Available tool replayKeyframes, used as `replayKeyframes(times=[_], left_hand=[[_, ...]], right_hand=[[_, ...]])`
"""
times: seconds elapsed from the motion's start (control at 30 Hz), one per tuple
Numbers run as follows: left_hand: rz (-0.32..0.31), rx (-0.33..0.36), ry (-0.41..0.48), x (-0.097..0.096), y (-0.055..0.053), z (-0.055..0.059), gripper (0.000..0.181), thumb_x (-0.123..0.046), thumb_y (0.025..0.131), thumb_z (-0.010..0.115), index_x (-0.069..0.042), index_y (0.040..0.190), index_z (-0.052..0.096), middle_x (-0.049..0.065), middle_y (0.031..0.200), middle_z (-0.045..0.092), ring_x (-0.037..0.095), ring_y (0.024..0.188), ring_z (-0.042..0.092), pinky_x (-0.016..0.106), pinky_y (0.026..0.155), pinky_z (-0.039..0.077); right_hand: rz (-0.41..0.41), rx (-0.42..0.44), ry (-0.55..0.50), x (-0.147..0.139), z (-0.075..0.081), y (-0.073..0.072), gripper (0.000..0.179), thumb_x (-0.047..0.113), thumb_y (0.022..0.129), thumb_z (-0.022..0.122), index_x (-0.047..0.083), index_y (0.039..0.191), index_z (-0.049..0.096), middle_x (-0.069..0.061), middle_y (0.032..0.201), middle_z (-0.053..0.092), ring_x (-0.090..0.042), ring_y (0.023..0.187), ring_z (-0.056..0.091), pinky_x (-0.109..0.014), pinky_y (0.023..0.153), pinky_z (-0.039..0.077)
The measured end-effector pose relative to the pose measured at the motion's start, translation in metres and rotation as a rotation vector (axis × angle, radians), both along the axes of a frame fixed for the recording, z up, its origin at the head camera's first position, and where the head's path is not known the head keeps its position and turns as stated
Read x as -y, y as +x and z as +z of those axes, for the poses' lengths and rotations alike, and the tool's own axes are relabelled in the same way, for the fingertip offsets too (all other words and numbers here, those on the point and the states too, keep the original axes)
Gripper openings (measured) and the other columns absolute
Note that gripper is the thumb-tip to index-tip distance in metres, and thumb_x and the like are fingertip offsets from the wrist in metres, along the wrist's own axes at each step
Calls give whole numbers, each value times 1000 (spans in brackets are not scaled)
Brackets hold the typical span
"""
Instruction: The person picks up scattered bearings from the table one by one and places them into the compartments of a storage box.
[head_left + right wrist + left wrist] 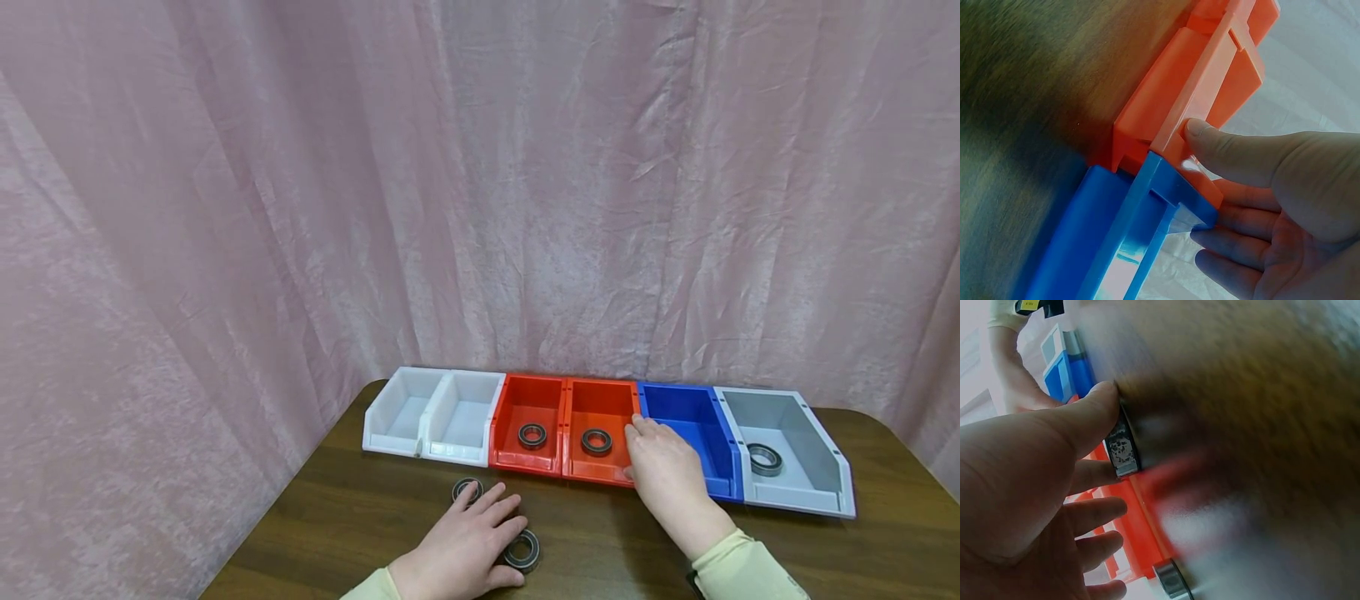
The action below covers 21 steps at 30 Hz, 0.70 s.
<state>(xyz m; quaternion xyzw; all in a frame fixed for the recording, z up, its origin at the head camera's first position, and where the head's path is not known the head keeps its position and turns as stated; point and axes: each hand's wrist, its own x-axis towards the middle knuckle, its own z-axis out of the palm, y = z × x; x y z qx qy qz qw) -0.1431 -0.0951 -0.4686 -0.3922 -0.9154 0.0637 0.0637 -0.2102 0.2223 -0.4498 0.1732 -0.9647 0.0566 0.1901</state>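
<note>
My left hand (467, 546) is low over the table, with thumb and index finger on opposite sides of a dark-sealed ball bearing (522, 551), apparently pinching its rim. The left wrist view shows that bearing (1122, 450) edge-on between the two fingertips. A second bearing (468, 490) lies on the table, partly covered by the left fingertips. My right hand (667, 467) hovers at the border between the right-hand red bin (600, 473) and the blue bin (693, 417). Its fingers look loosely extended, with nothing visible held; whether they touch a wall I cannot tell.
One bearing (532, 435) lies in the left red bin (525, 460), another bearing (597, 442) in the right red one. A larger bearing (765, 459) leans in the grey bin (806, 492). Two white bins (457, 450) end the row at left. A pink curtain (525, 183) hangs behind.
</note>
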Motion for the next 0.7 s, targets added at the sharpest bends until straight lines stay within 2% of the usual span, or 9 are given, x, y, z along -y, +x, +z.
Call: replayKeyframes(times=[0.3,0.7], left_hand=[[-4,6,-1,-2,-3,-2,61,-65,100,73,-21,141,73,5,155,63,32,150,53,63,116,47],[3,3,-5,-5,-3,-2,56,-62,100,75,-20,136,74,4,155,64,30,151,53,62,117,46]], right_hand=[[3,-29,-1,0,-1,1,58,15,77,101,-10,123,76,-30,135,71,-46,126,69,-55,112,53],[-3,-9,11,0,0,1,58,15,79,100,-10,125,75,-30,137,71,-46,127,69,-55,114,52]])
